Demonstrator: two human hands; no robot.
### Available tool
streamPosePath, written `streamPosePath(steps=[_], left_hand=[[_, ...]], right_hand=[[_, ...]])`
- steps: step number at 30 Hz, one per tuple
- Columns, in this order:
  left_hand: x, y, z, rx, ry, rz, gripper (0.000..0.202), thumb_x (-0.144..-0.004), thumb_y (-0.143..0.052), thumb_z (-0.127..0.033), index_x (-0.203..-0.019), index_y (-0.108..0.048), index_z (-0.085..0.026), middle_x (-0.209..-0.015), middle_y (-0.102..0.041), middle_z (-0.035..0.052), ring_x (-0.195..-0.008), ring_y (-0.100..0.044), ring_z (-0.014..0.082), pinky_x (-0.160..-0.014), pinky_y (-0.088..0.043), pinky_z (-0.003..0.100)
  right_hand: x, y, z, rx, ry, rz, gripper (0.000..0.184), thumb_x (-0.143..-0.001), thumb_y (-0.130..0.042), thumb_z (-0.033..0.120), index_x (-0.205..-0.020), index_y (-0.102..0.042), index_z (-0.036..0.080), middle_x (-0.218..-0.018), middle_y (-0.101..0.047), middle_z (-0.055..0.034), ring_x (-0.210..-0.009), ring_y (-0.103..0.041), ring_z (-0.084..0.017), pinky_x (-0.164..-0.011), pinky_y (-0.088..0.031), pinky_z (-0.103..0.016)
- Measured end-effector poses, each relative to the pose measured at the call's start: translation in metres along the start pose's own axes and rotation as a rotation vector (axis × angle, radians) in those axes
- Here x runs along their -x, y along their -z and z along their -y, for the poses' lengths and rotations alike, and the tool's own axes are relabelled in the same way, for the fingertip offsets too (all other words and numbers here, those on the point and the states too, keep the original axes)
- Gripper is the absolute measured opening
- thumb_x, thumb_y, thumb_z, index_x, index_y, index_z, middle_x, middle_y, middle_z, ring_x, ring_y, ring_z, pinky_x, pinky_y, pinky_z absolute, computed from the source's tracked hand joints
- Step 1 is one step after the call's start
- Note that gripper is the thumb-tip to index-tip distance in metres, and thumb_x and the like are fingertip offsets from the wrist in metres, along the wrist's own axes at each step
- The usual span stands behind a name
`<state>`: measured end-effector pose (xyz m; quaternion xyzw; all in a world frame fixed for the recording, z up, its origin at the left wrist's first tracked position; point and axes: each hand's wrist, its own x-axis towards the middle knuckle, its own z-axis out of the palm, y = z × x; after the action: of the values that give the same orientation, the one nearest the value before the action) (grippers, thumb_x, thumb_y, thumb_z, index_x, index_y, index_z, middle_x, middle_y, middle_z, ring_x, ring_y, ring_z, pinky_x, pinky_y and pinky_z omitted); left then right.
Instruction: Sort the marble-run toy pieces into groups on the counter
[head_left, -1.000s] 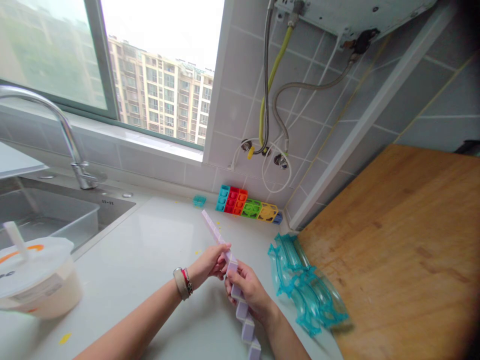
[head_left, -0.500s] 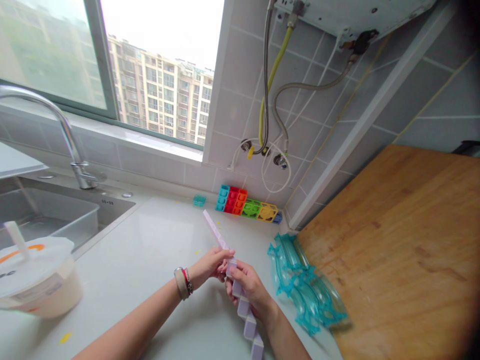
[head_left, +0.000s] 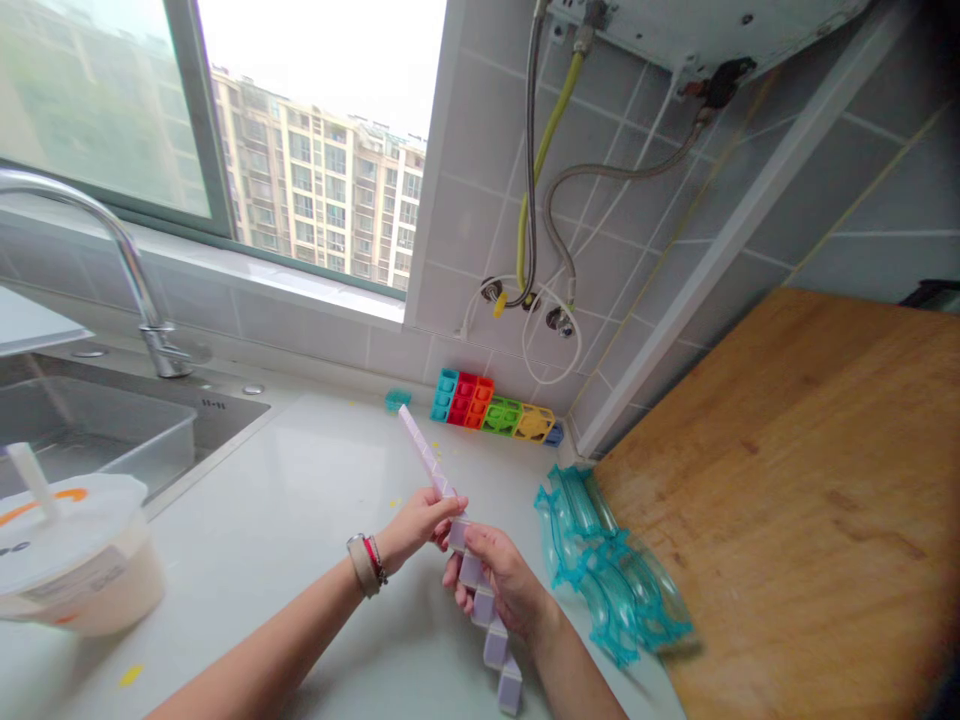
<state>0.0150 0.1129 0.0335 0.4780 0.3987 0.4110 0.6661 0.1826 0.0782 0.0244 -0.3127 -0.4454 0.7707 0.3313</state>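
Note:
A long lavender magic snake puzzle [head_left: 424, 449] slants across the middle of the counter, held by both hands. Its far half is straight, while the near half steps down in offset blocks [head_left: 495, 645]. My left hand [head_left: 426, 520], with bracelets at the wrist, is closed around the middle of the snake, thumb along its top. Just nearer to me, my right hand [head_left: 501, 575] grips the first stepped blocks between thumb and fingers. The fingertips of both hands are partly hidden behind the puzzle.
Coloured plastic blocks [head_left: 474, 402] line the wall behind a white counter [head_left: 285, 500]. Clear teal tube pieces [head_left: 600, 570] lie at right beside a wooden board [head_left: 787, 480]. A lidded drink cup [head_left: 90, 560] stands at left, near the sink [head_left: 232, 420] and faucet [head_left: 142, 270].
The snake puzzle has shifted slightly away from me; its far tip is higher and its stepped near end has come further into view. The right hand's fingers have changed position slightly on the blocks.

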Motion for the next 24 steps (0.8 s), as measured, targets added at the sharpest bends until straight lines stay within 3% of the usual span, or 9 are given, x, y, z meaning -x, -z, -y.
streamPosePath(steps=[16,24], left_hand=[[-0.0059,0.0073,0.0029,-0.198,-0.051,-0.049,0.048,-0.076,-0.066,-0.061,-0.063,-0.054,-0.017,-0.051,-0.047,-0.0046,-0.048,-0.046,0.0102,-0.05,-0.04,0.025],[-0.0037,0.0089,-0.0017,-0.387,-0.123,-0.087,0.041,-0.078,-0.066,-0.054,-0.062,-0.053,-0.018,-0.053,-0.051,-0.0037,-0.049,-0.046,0.0109,-0.049,-0.036,0.024]], right_hand=[[-0.0001,0.0,0.0016,0.052,0.008,-0.047,0.054,-0.088,-0.065,0.063,-0.106,-0.065,0.012,-0.076,-0.07,-0.0069,-0.052,-0.059,-0.011,-0.046,-0.044,-0.02],[-0.0033,-0.0018,-0.001,0.077,-0.048,-0.117,0.053,-0.083,-0.073,0.06,-0.106,-0.065,0.012,-0.072,-0.069,-0.0047,-0.048,-0.059,-0.011,-0.044,-0.044,-0.021]])
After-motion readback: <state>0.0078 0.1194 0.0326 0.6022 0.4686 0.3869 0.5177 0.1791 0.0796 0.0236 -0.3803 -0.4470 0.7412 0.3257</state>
